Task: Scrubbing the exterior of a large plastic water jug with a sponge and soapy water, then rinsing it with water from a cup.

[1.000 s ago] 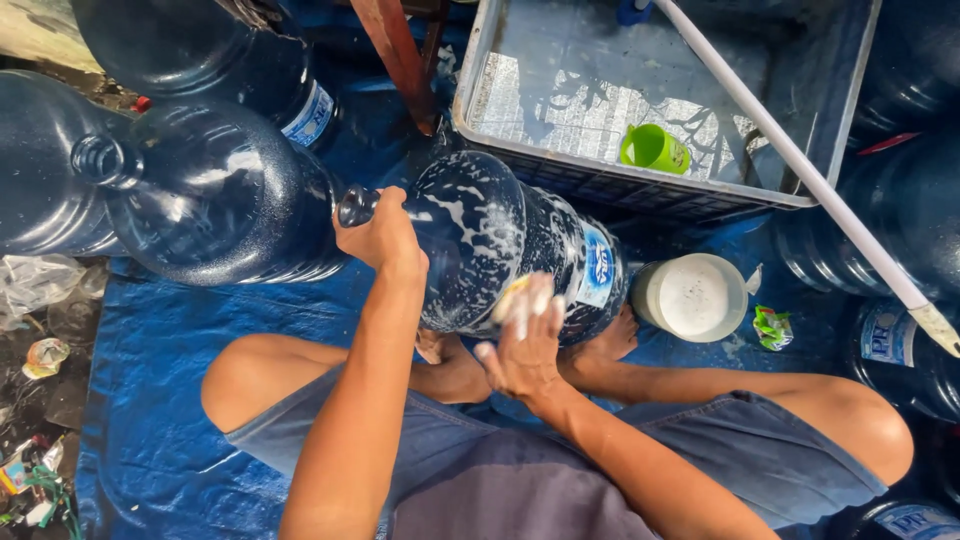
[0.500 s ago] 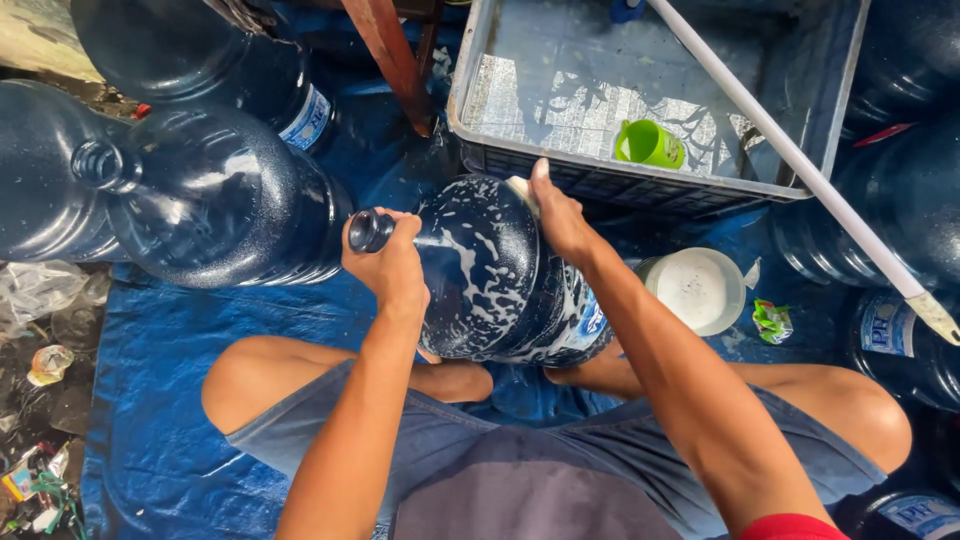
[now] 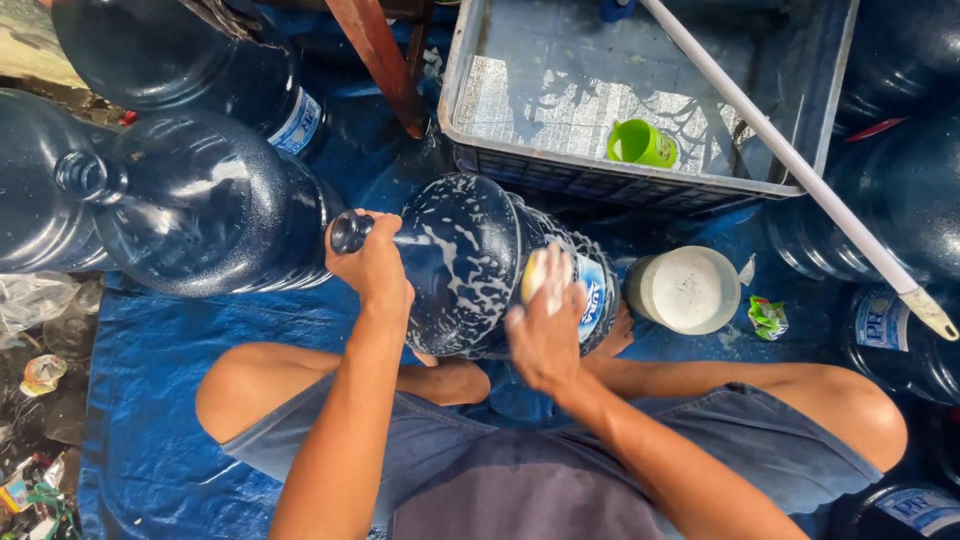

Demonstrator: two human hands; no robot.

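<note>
A large dark blue water jug [image 3: 470, 260] lies on its side across my lap, streaked with white soap foam. My left hand [image 3: 372, 262] grips its neck close to the open mouth. My right hand [image 3: 545, 325] presses a yellowish sponge [image 3: 533, 274] against the jug's soapy side near the label. My bare knees spread out to both sides below the jug.
More blue jugs lie at left [image 3: 200, 205] and stand at right [image 3: 900, 200]. A grey crate of water [image 3: 470, 150] holds a green cup [image 3: 640, 143]. A white pipe [image 3: 790, 160] crosses it. A white tub of soap [image 3: 685, 290] sits on the blue tarp [image 3: 150, 400].
My right hand has swept the sponge from the jug's far side back down to its near side. The jug has turned a little in my left hand's grip.
</note>
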